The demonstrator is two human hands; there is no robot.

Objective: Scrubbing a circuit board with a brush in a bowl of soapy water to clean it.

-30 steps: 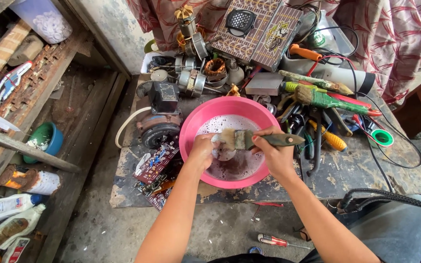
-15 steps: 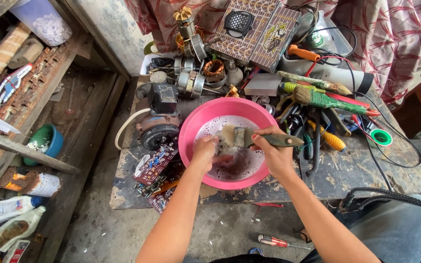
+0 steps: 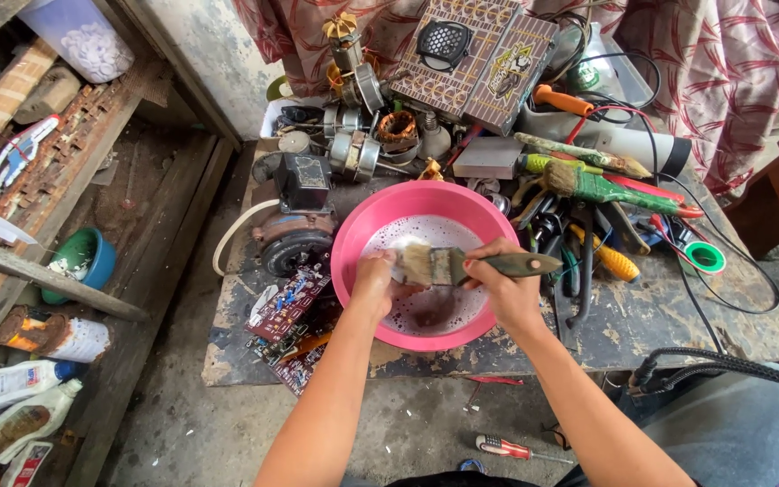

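Head view | right hand (image 3: pixel 502 289) clasps paintbrush (image 3: pixel 462 265) by its handle, bristles leftward | left hand (image 3: pixel 376 281) closed on small part, hidden, touching bristles | both over pink basin (image 3: pixel 353 243) of suds

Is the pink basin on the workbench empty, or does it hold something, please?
Not empty: the pink basin holds foamy, soapy liquid over its bottom.

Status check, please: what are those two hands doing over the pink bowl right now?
Right hand grips paintbrush, bristles over foamy pink basin. Left hand holds a small part at the bristles; part unclear. Circuit boards beside basin, nothing blocking.
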